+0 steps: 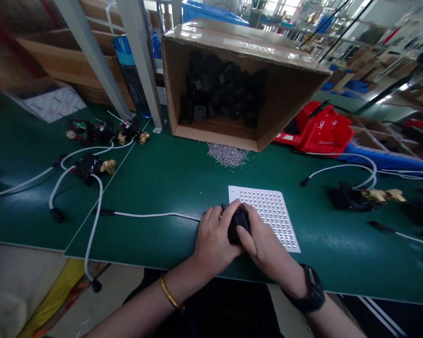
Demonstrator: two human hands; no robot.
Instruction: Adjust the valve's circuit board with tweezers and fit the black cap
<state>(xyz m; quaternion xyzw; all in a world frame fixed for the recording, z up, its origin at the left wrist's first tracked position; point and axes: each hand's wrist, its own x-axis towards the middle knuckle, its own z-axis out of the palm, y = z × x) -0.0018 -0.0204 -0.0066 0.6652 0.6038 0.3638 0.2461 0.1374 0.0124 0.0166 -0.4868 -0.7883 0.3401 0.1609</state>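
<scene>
While both hands press together at the near edge of the counter [162, 188], a small black part [238, 224] sits between them. The left hand [215, 241] wraps it from the left, fingers curled over its top. The right hand [264, 241] closes on it from the right, thumb along its side. Both hands grip this one part; how much of it rests on the counter I cannot tell. A white cable [151, 215] runs along the counter from the left and ends at the hands, seemingly joined to the part.

Just behind the hands lies a white perforated plate [268, 211], touching or nearly touching the right hand. Whether its holes are filled is too small to tell. Further back, a heap of small metal pins [227, 156] lies before a tipped cardboard box [239, 84], which holds many more black parts.

To the left, black units with brass fittings [91, 166] and white leads lie spread out, and another such unit [359, 196] lies to the right. Judging by these, several pieces are already assembled, while the full box suggests much work remains.
</scene>
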